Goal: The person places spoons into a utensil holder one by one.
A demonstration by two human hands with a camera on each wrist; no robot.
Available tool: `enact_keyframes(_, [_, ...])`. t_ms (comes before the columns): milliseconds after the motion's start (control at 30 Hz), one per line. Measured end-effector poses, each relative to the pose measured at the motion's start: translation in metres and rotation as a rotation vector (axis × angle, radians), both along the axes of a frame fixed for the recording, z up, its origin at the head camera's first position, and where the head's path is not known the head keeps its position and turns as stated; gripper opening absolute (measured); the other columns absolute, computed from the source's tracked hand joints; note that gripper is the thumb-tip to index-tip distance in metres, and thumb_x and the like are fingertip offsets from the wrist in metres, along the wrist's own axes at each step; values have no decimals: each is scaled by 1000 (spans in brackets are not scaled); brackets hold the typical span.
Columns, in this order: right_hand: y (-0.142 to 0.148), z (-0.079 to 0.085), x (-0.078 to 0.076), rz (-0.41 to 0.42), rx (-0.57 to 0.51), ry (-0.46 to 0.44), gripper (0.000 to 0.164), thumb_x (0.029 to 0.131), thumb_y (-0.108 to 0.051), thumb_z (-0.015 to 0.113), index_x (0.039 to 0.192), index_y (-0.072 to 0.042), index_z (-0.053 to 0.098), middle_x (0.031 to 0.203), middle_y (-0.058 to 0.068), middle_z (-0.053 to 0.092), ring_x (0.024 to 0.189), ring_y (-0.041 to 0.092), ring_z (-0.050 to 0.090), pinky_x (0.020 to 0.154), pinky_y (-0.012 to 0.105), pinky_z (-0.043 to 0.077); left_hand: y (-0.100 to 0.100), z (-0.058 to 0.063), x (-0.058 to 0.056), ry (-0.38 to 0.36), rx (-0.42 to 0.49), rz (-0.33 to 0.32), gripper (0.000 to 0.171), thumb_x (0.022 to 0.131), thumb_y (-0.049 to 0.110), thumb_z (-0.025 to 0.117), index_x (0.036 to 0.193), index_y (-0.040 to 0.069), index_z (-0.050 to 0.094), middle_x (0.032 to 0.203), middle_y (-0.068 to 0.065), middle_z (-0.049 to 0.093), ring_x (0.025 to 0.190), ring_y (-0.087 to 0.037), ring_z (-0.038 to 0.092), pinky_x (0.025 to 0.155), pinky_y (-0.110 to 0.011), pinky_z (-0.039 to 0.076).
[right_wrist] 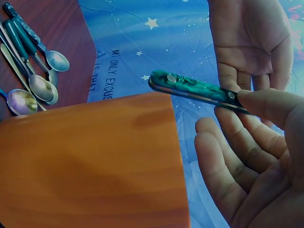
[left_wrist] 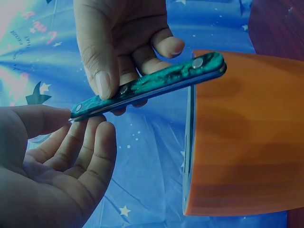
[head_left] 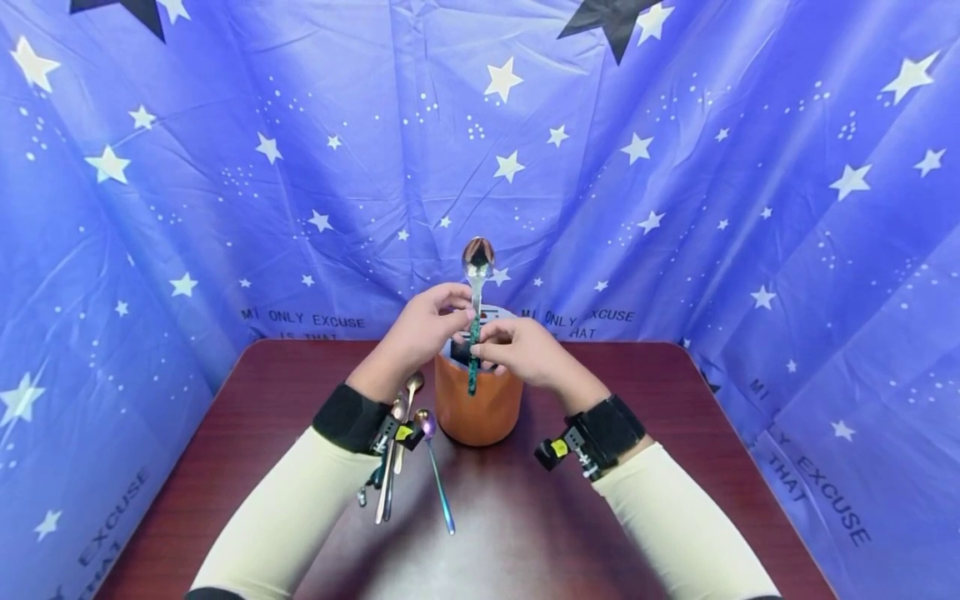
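A spoon (head_left: 478, 257) with a shiny metal bowl and a green marbled, riveted handle (left_wrist: 161, 83) stands upright, bowl up, in front of an orange cylindrical container (head_left: 477, 412). My left hand (head_left: 429, 329) pinches the handle near the neck between thumb and fingers. Lower down, my right hand (head_left: 528, 354) pinches the same handle with thumb and fingertips. The handle's end sticks out below both hands, before the container's rim. Behind the hands, the container's pale top with a dark patch is partly hidden.
Several spoons (right_wrist: 42, 87) lie on the dark red table (head_left: 585, 433) left of the container, partly hidden by the left forearm. One with a rainbow sheen (head_left: 439, 479) lies apart from them. A blue star-patterned curtain (head_left: 420, 167) hangs around the table's back and sides.
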State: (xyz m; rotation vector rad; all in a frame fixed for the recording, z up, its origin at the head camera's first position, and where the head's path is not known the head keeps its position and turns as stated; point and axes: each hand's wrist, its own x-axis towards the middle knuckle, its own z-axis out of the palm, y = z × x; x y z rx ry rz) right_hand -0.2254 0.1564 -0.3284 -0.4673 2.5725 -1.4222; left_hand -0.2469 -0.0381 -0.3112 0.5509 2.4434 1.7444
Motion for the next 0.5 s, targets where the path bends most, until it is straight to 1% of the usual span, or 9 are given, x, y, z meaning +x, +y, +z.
enact_keyframes(133, [-2, 3, -2, -25, -9, 18, 17, 95, -24, 70, 105, -10, 71, 93, 6, 72, 74, 21, 69, 72, 41, 60, 1, 0, -3, 44, -19, 15, 30, 99, 20, 63, 128, 11, 61, 117, -10, 68, 95, -25, 66, 87, -46, 54])
enact_keyframes(300, [-3, 2, -6, -47, 0, 53, 13, 95, -23, 71, 101, -12, 71, 89, 6, 71, 72, 22, 69, 67, 37, 59, 1, 1, -6, 51, -25, 24, 30, 99, 22, 64, 127, 13, 62, 118, -9, 67, 99, -26, 66, 90, -47, 52])
enact_keyframes(400, [-4, 0, -7, -51, 5, 66, 13, 94, -22, 71, 102, -11, 70, 90, 5, 72, 74, 22, 69, 67, 35, 59, 1, -1, -6, 61, -42, 40, 30, 99, 21, 64, 127, 12, 62, 118, -9, 68, 100, -25, 65, 88, -42, 50])
enact_keyframes(500, [-5, 0, -8, -54, 4, 65, 14, 94, -20, 72, 104, -10, 71, 92, 5, 73, 75, 23, 70, 67, 35, 59, 0, -2, -7, 72, -45, 47, 30, 99, 20, 64, 127, 10, 63, 118, -10, 69, 98, -25, 66, 85, -36, 48])
